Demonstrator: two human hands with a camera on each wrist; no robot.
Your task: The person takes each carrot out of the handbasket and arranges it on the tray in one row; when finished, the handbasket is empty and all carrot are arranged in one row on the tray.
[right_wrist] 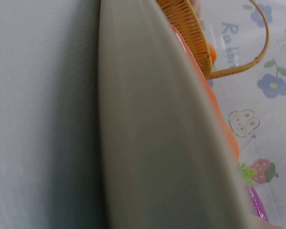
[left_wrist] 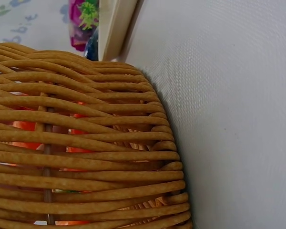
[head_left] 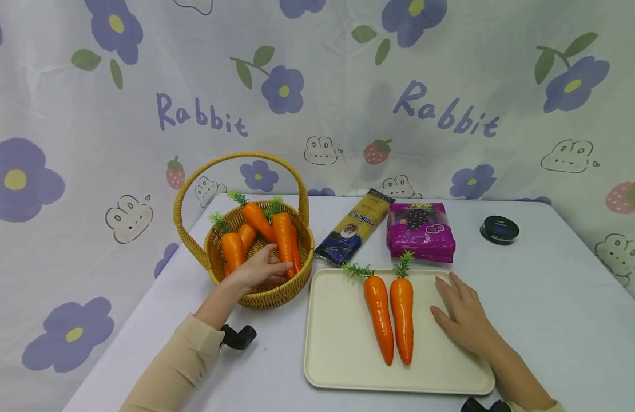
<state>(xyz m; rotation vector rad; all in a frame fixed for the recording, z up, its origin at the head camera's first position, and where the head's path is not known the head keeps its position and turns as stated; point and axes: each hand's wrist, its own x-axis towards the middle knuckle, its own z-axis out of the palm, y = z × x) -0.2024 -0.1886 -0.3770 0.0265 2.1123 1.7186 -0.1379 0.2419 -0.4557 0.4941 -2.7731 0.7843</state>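
In the head view, my left hand point(head_left: 261, 269) reaches into a woven basket point(head_left: 273, 296). Its thumb lies across the lower part of an orange carrot point(head_left: 283, 232) with a green top, and the other fingers are partly hidden beside it. More carrots point(head_left: 232, 250) lie around it in the basket. On a cream tray point(head_left: 338, 343), two carrots point(head_left: 378, 317) lie side by side with their tops toward the back. My right hand point(head_left: 464, 317) rests at the tray's right side, fingers spread and holding nothing. Neither wrist view shows a clear grip.
Behind the tray lie a blue and gold packet point(head_left: 356, 226) and a purple bag point(head_left: 420, 232) with a grape picture. A round black tin point(head_left: 499, 229) stands at the back right. The basket's tall handle point(head_left: 240, 154) arches above it. A patterned cloth hangs behind the white table.
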